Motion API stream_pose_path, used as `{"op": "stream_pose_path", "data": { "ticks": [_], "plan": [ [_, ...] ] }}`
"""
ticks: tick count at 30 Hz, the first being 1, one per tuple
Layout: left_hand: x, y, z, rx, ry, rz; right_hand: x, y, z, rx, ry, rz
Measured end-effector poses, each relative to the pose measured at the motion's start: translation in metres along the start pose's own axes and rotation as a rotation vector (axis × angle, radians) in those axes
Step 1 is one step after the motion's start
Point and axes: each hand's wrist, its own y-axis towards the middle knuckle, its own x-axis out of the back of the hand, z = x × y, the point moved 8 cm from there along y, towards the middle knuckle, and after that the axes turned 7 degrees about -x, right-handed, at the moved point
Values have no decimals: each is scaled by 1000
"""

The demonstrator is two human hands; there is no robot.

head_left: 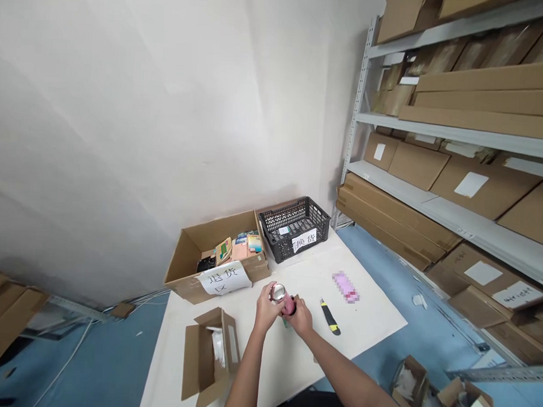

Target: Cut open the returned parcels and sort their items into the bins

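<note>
A pink cylinder with a shiny silver end (278, 292) is held above the table between both hands; its exact kind is not clear. My left hand (266, 310) has its fingers wrapped around the silver end. Around the darker lower end, my right hand (302, 318) is closed, hiding part of it. To the right lies a black and yellow utility knife (330, 317) on the table. Beyond it is a pink, pixelated flat item (346, 287). An opened cardboard box (234, 339) with white packing inside stands left of my forearms.
On the white table (374, 323), a large carton (180, 265) of small packages and a black plastic crate (276, 244) stand at the back, both with handwritten signs. Shelving (452, 135) full of cartons rises on the right. Small open boxes (410, 380) sit on the floor.
</note>
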Motion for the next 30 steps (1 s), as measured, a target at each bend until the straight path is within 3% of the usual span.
{"op": "stream_pose_path", "data": {
  "ticks": [5,13,15,17,19,23,26,30],
  "plan": [
    [-6,-11,12,-14,47,2,-9,0,3,68,17,-8],
    [-51,-31,37,41,96,189,6,0,7,95,-58,47],
    [-44,-36,56,122,24,104,9,1,4,106,-57,70],
    [-33,-43,85,285,-50,-28,9,2,-2,103,-49,95],
    [-30,-49,109,429,-98,-87,9,1,-5,100,-33,114],
    [-49,-42,128,506,-173,36,12,-1,-6,98,72,136],
    [-67,-35,130,538,-248,147,15,-2,-5,89,168,189],
    [-75,-28,130,575,-343,254,14,-5,-6,107,139,289]
  ]
}}
